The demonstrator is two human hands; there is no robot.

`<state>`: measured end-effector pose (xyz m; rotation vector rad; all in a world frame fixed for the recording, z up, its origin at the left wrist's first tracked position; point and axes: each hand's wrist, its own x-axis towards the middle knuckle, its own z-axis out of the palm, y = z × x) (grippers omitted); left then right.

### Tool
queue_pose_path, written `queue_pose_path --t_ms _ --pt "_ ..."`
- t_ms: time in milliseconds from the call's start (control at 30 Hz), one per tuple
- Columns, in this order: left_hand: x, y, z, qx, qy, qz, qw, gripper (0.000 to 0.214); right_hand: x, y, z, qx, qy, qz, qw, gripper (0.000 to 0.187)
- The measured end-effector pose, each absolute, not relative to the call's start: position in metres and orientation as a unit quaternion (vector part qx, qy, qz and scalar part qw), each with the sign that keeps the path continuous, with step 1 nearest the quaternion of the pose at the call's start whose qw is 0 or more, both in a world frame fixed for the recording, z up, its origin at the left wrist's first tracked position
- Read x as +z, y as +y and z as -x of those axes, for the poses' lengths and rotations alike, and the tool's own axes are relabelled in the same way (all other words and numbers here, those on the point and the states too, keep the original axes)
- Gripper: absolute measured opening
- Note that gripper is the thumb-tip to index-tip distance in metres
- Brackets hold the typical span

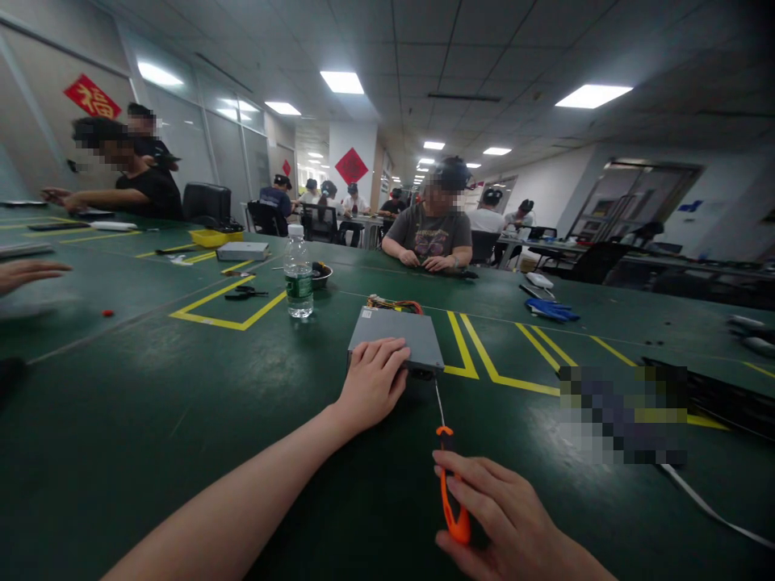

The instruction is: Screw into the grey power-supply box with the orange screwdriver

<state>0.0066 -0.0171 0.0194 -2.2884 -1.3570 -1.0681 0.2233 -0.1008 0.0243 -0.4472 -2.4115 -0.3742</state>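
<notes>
Right hand (505, 504) grasping a screwdriver (446, 438), tip at or near the box (396, 324) at 11 o'clock. Left hand (374, 381) rests on the box's top, unclenched. A tilted shaft could slip; light pressure could let the box skid toward the bottle (299, 282), at its 10 o'clock.

The box (417, 331) is plain grey with a white sticker (366, 313), its wires (408, 307) mix red and yellow, and the screwdriver (446, 438) has an orange and black handle (458, 529) with a silvery shaft (439, 403). Bright yellow lines (526, 386) stripe the dark green table (242, 387). The clear bottle (298, 262) wears a green label (299, 286) and a white cap (295, 231), the gloves (550, 310) are blue, and the wall sign (92, 97) is red with gold writing (95, 102).
</notes>
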Motion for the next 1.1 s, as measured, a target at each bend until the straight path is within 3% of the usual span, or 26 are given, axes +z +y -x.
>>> queue_pose_path --t_ms 867,1100 --pt "0.018 -0.017 -0.006 -0.366 -0.470 0.793 0.129 0.027 0.026 -0.100 -0.203 -0.110 -0.948 0.168 0.246 0.027" --pt "0.016 -0.015 -0.007 -0.375 -0.464 0.792 0.133 0.027 0.031 -0.103 -0.203 -0.079 -0.961 0.167 0.208 0.036"
